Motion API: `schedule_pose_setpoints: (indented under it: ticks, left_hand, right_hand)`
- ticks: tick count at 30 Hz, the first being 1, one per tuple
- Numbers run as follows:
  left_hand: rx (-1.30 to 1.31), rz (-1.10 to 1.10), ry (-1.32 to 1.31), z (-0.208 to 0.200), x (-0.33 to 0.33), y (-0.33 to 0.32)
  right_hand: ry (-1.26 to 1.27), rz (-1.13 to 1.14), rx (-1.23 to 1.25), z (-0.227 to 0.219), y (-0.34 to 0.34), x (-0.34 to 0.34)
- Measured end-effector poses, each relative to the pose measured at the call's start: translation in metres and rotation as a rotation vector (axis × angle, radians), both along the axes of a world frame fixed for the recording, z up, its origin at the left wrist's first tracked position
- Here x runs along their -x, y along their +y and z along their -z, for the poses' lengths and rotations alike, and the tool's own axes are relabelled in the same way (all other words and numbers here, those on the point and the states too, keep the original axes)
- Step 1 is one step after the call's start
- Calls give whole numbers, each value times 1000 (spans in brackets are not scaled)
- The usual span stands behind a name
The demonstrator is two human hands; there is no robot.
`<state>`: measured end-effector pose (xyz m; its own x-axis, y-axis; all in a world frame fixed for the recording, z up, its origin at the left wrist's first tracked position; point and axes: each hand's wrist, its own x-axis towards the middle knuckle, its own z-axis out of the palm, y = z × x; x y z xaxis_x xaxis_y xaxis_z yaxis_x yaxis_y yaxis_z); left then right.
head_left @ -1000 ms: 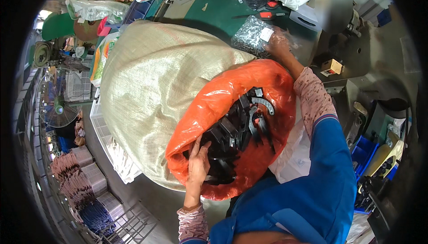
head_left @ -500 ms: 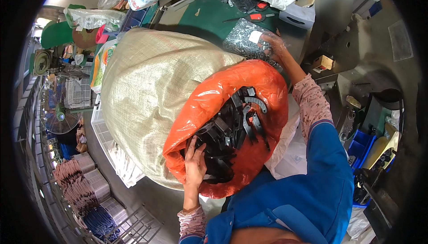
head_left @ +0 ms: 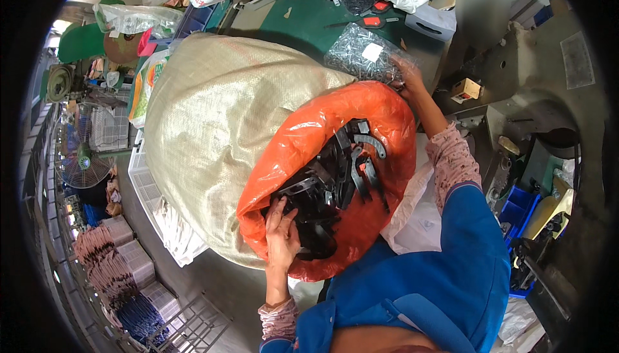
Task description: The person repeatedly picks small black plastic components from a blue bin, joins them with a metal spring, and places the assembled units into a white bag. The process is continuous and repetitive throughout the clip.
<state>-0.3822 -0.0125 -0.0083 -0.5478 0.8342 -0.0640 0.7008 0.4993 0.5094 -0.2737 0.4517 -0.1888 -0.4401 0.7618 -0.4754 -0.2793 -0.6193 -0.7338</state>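
Far to the left of the left fingers, a standing fan [head_left: 82,159] and, lower, stacks of pinkish bundles [head_left: 106,256] crowd toward the dark fisheye rim, too small and bent to make out in detail. Nearer, just beyond those fingers to the left and above, bulges a pale woven sack [head_left: 219,114]; its contents are hidden.

The left hand [head_left: 282,234] lies over the left edge of an orange plastic bag [head_left: 290,159], whose mouth gapes to the right of the fingers. They are slightly bent, their tips against black parts [head_left: 309,188] inside the bag; I cannot tell whether they grasp a piece or only rest there. The parts lie just above and to the right of these fingertips, overlapping so darkly that single outlines are lost, and the lower ones are out of sight.

Above the bag's mouth, a clear bag [head_left: 356,53] of small metal pieces lies just left of the right fingers, its white label blurred. The right hand [head_left: 407,72] touches this bag's right end with bent fingers, partly hidden; whether they clench the film is unclear.

To the right of the right fingers sits a small yellowish box [head_left: 465,90]; farther right and lower, a blue bin [head_left: 518,211], its contents hard to distinguish.
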Motion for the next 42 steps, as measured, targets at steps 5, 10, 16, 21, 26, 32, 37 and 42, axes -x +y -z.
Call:
schedule_pose_setpoints:
  ticks: [5, 10, 16, 21, 26, 32, 37, 42]
  left_hand:
    - [-54, -38, -56, -6, -5, -2]
    - [-97, -82, -117, -13, -8, -1]
    - [-44, -4, -99, -16, -16, -11]
    - [-7, 116, -54, -7, -19, -19]
    - [-69, 230, 59, 26, 0, -27]
    - [-134, 452, 339, 40, 14, -15]
    - [-273, 461, 95, 29, 22, -25]
    - [-643, 305, -94, 20, 24, -16]
  right_hand:
    - [134, 15, 23, 0, 0, -15]
    - [147, 72, 59, 5, 0, -28]
    - [166, 194, 116, -9, -9, -45]
    - [124, 297, 74, -36, -35, -60]
    - [300, 217, 30, -85, -80, -94]
    - [508, 71, 129, -134, -221, -189]
    - [333, 418, 180, -205, -356, -337]
    - [4, 816, -258, -322, -400, -517]
